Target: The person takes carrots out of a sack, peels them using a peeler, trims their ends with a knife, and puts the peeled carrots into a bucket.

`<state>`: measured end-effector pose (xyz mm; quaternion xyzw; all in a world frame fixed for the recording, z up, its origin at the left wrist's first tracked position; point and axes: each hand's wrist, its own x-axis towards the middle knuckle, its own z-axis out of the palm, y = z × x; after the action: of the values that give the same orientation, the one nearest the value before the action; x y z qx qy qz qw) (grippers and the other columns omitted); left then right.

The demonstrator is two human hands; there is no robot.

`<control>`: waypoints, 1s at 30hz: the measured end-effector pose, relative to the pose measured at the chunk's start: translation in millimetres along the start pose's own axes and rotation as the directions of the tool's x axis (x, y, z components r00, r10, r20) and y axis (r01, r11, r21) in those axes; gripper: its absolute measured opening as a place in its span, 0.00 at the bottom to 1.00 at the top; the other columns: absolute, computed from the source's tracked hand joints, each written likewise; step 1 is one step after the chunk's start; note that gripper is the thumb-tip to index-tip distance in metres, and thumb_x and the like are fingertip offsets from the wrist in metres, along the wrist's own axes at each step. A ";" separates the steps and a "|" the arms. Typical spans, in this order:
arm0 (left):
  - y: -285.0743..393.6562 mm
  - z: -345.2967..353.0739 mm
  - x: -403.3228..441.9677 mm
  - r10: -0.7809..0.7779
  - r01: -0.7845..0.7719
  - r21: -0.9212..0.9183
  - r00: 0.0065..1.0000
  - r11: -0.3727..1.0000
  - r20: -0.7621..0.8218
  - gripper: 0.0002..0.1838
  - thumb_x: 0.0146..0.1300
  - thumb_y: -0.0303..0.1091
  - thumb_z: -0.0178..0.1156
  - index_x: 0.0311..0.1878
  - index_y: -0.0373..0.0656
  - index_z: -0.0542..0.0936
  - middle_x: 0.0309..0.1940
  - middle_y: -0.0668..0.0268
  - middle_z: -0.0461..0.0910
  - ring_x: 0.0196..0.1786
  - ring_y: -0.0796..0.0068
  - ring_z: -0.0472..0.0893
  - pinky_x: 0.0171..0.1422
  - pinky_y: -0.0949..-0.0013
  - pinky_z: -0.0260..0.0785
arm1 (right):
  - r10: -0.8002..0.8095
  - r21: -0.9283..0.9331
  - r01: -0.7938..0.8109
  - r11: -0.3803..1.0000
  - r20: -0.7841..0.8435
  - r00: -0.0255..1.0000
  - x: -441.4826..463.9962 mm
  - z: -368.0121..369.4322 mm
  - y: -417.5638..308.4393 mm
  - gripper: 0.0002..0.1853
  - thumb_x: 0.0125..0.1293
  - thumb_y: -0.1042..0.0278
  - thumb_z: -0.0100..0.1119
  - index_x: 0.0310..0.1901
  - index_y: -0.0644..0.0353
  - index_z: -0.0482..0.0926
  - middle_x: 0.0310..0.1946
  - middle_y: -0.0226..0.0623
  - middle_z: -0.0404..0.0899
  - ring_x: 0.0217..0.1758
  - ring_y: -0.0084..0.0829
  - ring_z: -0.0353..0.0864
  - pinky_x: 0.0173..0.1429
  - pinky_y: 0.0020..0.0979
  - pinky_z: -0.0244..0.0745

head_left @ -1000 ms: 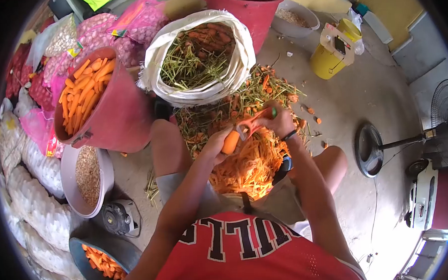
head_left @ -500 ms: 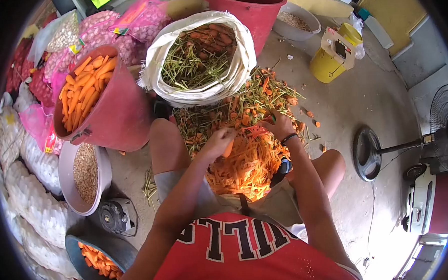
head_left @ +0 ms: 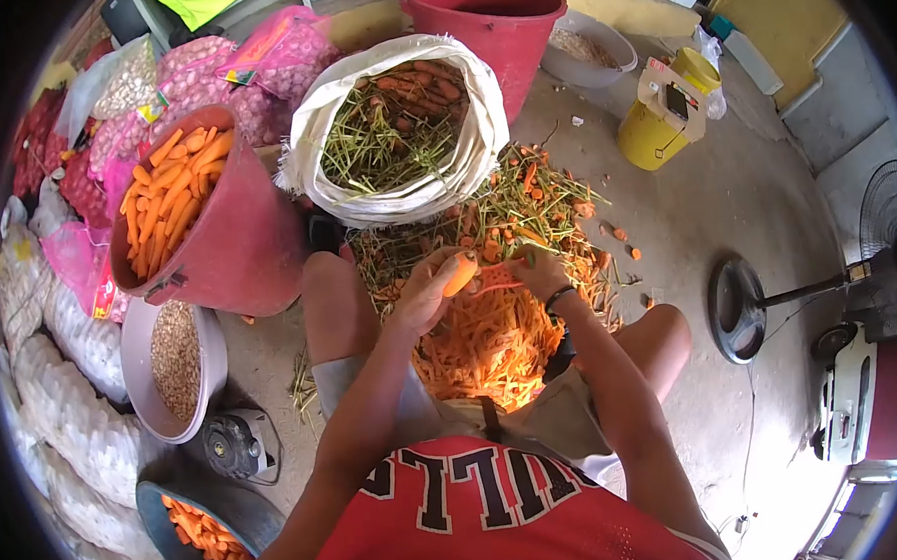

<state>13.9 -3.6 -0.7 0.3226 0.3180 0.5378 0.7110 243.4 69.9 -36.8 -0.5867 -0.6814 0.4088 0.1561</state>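
Note:
My left hand is closed round a carrot, its thick end pointing up and to the right. In my right hand is an orange-red peeler, reaching left toward the carrot; whether the two touch I cannot tell. Below both hands, between my knees, a heap of orange carrot peelings is piled up. Beyond the hands lie cut carrot ends and green stalks on the floor. An open white sack of unpeeled carrots and stalks stands just past them.
A red tub of peeled carrots tilts at the left. Nearby are a pale basin, a scale and a dark tub with carrot pieces. Pink net bags stand behind. A yellow bucket and a fan stand right.
My left hand has turned, so the carrot now points up and shows more. The right hand has shifted slightly left and down with the peeler, closer to the carrot.

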 end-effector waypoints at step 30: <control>20.8 14.8 -14.0 0.042 -0.076 0.491 0.996 0.868 0.079 0.20 0.66 0.31 0.62 0.59 0.40 0.73 0.49 0.69 0.75 0.51 0.80 0.75 0.53 0.75 0.72 | -0.314 0.322 0.265 0.909 0.107 0.944 -51.0 2.6 -69.8 0.37 0.65 0.32 0.54 0.49 0.69 0.77 0.31 0.49 0.80 0.37 0.39 0.79 0.44 0.40 0.72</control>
<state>11.0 -14.4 26.2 0.5206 0.4114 0.4493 0.5982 208.1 23.2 26.8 -0.4140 -0.7002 0.5254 0.2495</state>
